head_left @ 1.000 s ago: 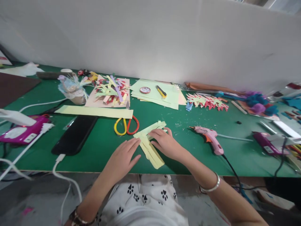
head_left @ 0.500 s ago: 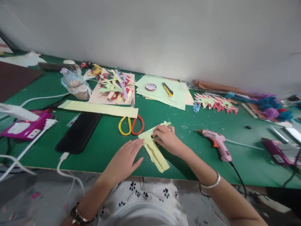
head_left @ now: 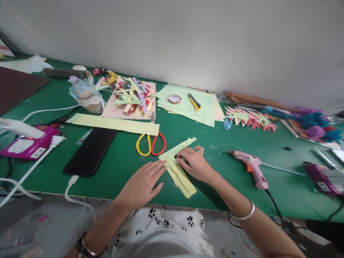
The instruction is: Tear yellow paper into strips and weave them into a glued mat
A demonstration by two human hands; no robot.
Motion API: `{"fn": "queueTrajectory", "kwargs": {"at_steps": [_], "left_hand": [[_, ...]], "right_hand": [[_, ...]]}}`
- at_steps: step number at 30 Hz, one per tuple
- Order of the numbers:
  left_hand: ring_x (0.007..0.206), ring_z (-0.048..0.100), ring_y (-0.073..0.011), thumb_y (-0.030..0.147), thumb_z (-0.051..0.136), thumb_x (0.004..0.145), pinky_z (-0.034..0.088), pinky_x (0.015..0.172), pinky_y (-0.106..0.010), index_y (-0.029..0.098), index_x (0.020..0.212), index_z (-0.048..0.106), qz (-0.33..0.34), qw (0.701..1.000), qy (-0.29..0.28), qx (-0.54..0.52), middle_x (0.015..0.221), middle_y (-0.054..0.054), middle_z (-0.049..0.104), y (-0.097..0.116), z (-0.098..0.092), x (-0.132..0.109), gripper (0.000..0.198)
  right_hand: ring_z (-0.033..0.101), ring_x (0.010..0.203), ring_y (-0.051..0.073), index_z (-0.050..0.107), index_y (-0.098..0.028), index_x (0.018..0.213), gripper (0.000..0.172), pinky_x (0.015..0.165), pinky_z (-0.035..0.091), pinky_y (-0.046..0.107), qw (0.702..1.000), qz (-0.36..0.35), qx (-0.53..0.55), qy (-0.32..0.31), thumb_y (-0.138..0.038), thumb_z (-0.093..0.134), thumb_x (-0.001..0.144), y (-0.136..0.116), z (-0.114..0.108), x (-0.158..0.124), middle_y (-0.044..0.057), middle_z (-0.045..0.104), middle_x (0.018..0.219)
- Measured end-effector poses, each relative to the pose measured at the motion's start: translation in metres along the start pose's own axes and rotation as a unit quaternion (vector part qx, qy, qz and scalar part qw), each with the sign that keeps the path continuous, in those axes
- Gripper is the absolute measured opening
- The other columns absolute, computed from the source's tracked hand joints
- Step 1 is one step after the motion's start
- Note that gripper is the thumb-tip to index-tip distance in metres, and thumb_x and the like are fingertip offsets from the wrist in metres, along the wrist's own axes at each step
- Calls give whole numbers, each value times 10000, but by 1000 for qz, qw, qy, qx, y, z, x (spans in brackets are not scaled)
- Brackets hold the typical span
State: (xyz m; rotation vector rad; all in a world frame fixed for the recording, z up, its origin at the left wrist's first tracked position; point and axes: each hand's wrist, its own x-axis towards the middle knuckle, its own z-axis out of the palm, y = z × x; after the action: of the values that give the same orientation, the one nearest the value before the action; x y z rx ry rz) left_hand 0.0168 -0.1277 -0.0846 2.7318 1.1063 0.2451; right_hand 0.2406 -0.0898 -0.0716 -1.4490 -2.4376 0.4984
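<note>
Pale yellow-green paper strips (head_left: 182, 178) lie crossed on the green table in front of me. My left hand (head_left: 143, 182) rests flat, fingers stretched out, its fingertips pressing the left end of the strips. My right hand (head_left: 194, 162) is curled with thumb and fingers pinched at a strip near the crossing; its grip is partly hidden under the knuckles. Just beyond the strips lie scissors (head_left: 144, 145) with one yellow and one red handle, their blades partly covered by a long pale yellow strip (head_left: 118, 123).
A black phone (head_left: 90, 152) with a white cable lies left. A pink glue gun (head_left: 249, 165) lies right. Farther back are cut paper scraps (head_left: 131, 96), green sheets (head_left: 193, 116) bearing a yellow cutter (head_left: 194, 102) and a round tin (head_left: 174, 99), and zigzag paper pieces (head_left: 249, 118).
My right hand has shifted slightly right and down, uncovering more of the upper diagonal strip. My left hand stays on the strips' left end. The whole view has moved a little.
</note>
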Motion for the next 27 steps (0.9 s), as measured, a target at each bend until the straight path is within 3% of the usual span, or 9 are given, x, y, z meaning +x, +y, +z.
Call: {"fn": "queueTrajectory", "kwargs": {"at_steps": [6, 15, 18, 22, 27], "left_hand": [[1224, 424, -204, 297, 405, 877, 361, 1008, -360, 161, 1277, 446, 17, 1000, -5, 6, 1366, -67, 440, -5, -2, 1, 425], [1253, 386, -178, 345, 360, 898, 302, 1016, -328, 171, 1339, 364, 60, 997, -21, 52, 1402, -37, 392, -15, -1, 0, 475], [1246, 395, -176, 383, 341, 909, 288, 1007, -318, 187, 1319, 403, 60, 996, -25, 68, 1394, -28, 405, -15, -1, 1, 459], [1217, 428, -180, 484, 316, 907, 250, 1020, -323, 199, 1268, 477, 66, 994, -25, 85, 1358, -27, 455, -14, -5, 4, 487], [1220, 424, -178, 521, 347, 887, 228, 1037, -321, 212, 1278, 467, 94, 992, -34, 71, 1356, -22, 458, -23, -12, 5, 513]], "right_hand": [[549, 794, 159, 511, -179, 773, 71, 887, 155, 402, 998, -5, -53, 15, -205, 516, 839, 7, 6, -1, 3, 608, 792], [532, 769, 148, 501, -183, 758, 105, 848, 196, 380, 998, 27, -63, 9, -200, 494, 861, 20, 6, -1, -8, 577, 774], [530, 860, 182, 525, -193, 841, 79, 889, 195, 399, 994, 10, -104, 33, -259, 489, 867, 20, 4, -4, 35, 590, 896], [502, 984, 229, 515, -194, 1025, 218, 836, 261, 367, 990, -1, -132, 43, -337, 490, 861, 16, 4, -13, 92, 569, 1063], [552, 781, 177, 529, -188, 971, 158, 716, 265, 330, 994, 54, -98, -3, -290, 505, 854, 13, 0, -15, 49, 607, 925]]}}
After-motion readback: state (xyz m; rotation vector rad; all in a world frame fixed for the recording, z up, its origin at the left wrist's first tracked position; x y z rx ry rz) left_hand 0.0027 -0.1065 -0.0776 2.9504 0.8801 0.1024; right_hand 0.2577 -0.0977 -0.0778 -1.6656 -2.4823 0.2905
